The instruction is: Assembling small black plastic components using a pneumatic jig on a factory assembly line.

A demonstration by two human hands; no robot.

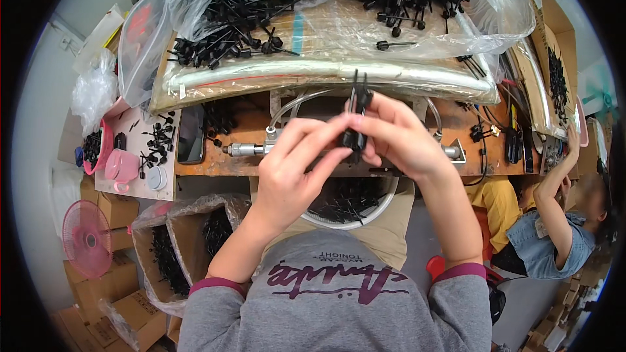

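My left hand (pixel 290 169) and my right hand (pixel 398 133) meet above my lap, and both pinch a small black plastic part (pixel 356 120) with thin prongs sticking upward. The fingertips of both hands close around its lower body. Right behind the hands a metal cylinder fixture (pixel 251 149) with clear tubing is mounted on the orange workbench (pixel 235 163). Below the hands a round white bowl (pixel 385 205) in my lap holds several black parts.
A tray lined with clear plastic (pixel 326 39) carries heaps of black parts at the back. Cardboard boxes (pixel 176 248) lined with bags of black parts stand at lower left, next to a pink fan (pixel 85 238). A pink cup (pixel 120 166) and a phone (pixel 191 133) lie left. Another person (pixel 554 221) sits at right.
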